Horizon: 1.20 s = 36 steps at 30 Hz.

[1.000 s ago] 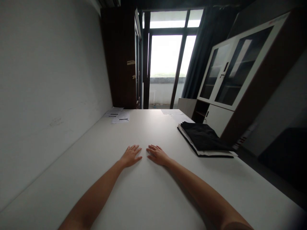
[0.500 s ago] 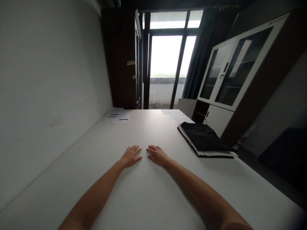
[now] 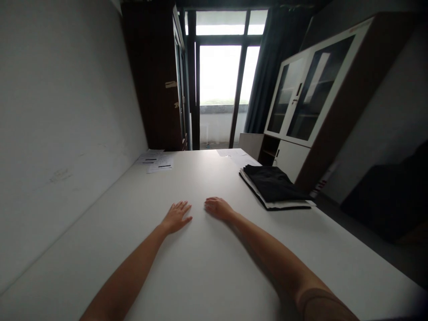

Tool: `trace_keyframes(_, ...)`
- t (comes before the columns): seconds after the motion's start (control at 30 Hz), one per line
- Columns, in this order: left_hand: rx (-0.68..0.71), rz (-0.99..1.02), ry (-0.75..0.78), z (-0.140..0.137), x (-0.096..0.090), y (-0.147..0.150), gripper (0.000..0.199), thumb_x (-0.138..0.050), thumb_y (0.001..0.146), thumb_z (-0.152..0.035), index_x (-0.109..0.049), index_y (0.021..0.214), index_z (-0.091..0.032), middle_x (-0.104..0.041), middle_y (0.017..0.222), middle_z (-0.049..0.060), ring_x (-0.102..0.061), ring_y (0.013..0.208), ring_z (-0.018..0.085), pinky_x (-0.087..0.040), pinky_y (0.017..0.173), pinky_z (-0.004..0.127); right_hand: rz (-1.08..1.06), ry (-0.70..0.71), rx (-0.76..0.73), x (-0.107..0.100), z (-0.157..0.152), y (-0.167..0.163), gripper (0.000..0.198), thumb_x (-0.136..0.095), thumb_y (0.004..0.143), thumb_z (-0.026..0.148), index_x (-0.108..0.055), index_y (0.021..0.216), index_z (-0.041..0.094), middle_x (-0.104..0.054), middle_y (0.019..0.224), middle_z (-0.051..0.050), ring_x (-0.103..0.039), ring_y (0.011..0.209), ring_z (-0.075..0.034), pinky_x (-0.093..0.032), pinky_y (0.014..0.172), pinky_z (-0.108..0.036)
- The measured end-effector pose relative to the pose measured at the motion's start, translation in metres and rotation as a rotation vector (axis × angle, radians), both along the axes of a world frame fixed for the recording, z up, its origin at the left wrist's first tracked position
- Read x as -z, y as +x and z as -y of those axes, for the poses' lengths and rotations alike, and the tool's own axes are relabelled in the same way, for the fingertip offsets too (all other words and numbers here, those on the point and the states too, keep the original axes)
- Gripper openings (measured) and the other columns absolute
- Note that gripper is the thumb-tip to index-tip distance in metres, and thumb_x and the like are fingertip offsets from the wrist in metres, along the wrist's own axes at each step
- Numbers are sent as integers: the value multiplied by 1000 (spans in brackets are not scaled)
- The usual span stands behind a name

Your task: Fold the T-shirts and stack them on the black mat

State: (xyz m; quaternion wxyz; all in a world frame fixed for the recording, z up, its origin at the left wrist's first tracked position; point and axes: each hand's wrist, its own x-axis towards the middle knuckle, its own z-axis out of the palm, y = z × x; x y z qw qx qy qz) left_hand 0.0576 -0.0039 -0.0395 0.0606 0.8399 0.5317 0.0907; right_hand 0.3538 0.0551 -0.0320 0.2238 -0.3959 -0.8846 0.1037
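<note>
My left hand (image 3: 175,217) lies palm down on the white table (image 3: 194,276), its fingers spread and the thumb apart, holding nothing. A short gap to the right, my right hand (image 3: 219,208) is over the same tabletop, palm down. Its fingers look closer together and slightly bent, and no object shows in it; its thumb is mostly hidden. The nearest thing to the right hand is a stack of folded cloth (image 3: 272,185), black on top with white and black layers beneath, near the table's right edge.
Printed papers (image 3: 160,162) lie at the far left corner against the wall (image 3: 67,111). More pale sheets (image 3: 236,156) are at the far right. A dark cabinet (image 3: 154,80) stands behind the table, and a glass-door cabinet (image 3: 310,89) at the right.
The view has turned slightly right, so the scene sits further left. My right hand's fingers have drawn together, and the gap between my hands is wider. My left hand stays flat.
</note>
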Motion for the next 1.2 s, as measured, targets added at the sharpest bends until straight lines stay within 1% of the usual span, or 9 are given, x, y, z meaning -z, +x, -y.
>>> trace_keyframes(0.17, 8, -12, 0, 1, -1, 0, 65, -39, 101, -61, -39, 158, -30, -26, 169, 6, -21, 156, 29, -14, 126, 53, -159, 51, 368, -11, -37, 57, 31, -49, 99, 36, -76, 109, 24, -75, 113, -7, -66, 110, -24, -47, 104, -38)
trace_keyframes(0.33, 3, -11, 8, 1, 0, 0, 65, -41, 101, -60, -40, 158, -29, -28, 168, 6, -22, 156, 30, -15, 126, 54, -263, 265, 794, -33, -64, 123, 40, -42, 100, 33, -68, 124, 16, -68, 125, -14, -57, 120, -27, -39, 109, -40)
trace_keyframes(0.43, 4, 4, 18, 1, 2, 0, 65, -41, 101, -60, -40, 158, -30, -29, 168, 6, -23, 156, 30, -15, 126, 54, -189, 260, 996, -39, -76, 157, 42, -47, 98, 35, -63, 131, 15, -62, 131, -18, -52, 124, -31, -38, 106, -43)
trace_keyframes(0.57, -4, 11, 25, 1, 2, 1, 64, -42, 100, -60, -41, 157, -29, -30, 167, 6, -24, 155, 30, -15, 126, 54, -69, 178, 1128, -39, -89, 187, 42, -60, 92, 35, -64, 127, 12, -60, 126, -23, -51, 121, -35, -38, 101, -47)
trace_keyframes(0.77, -8, 8, 18, 2, -3, 3, 64, -43, 100, -59, -41, 157, -30, -31, 167, 5, -24, 155, 29, -14, 126, 54, -96, 119, 1175, -45, -97, 194, 27, -57, 93, 28, -71, 112, 14, -61, 121, -23, -49, 118, -35, -35, 97, -52)
trace_keyframes(0.97, -8, 8, 26, 4, -3, 4, 64, -43, 100, -58, -42, 157, -29, -31, 167, 6, -25, 155, 29, -15, 126, 53, -386, 45, 1234, -80, -88, 183, 37, -41, 99, 26, -70, 116, 11, -65, 115, -24, -53, 114, -32, -35, 96, -53)
trace_keyframes(1.03, -4, 24, 28, 4, -1, 5, 64, -45, 99, -58, -44, 155, -29, -33, 166, 6, -27, 154, 30, -16, 126, 54, -436, 147, 1158, -95, -84, 164, 38, -41, 99, 28, -69, 118, 10, -66, 116, -23, -55, 113, -32, -35, 100, -53)
trace_keyframes(1.1, 0, 70, 42, 2, -2, 6, 61, -48, 98, -56, -49, 151, -29, -39, 163, 6, -33, 152, 29, -19, 125, 53, -468, 255, 972, -106, -76, 134, 38, -44, 100, 31, -70, 119, 10, -68, 116, -21, -56, 114, -31, -33, 107, -51)
trace_keyframes(1.2, -73, 293, 171, -7, -13, -2, 48, -45, 99, -47, -60, 139, -25, -57, 149, 8, -49, 140, 25, -32, 121, 48, -481, 295, 675, -105, -46, 71, 35, -47, 101, 38, -72, 117, 18, -70, 119, -13, -58, 118, -28, -34, 113, -46)
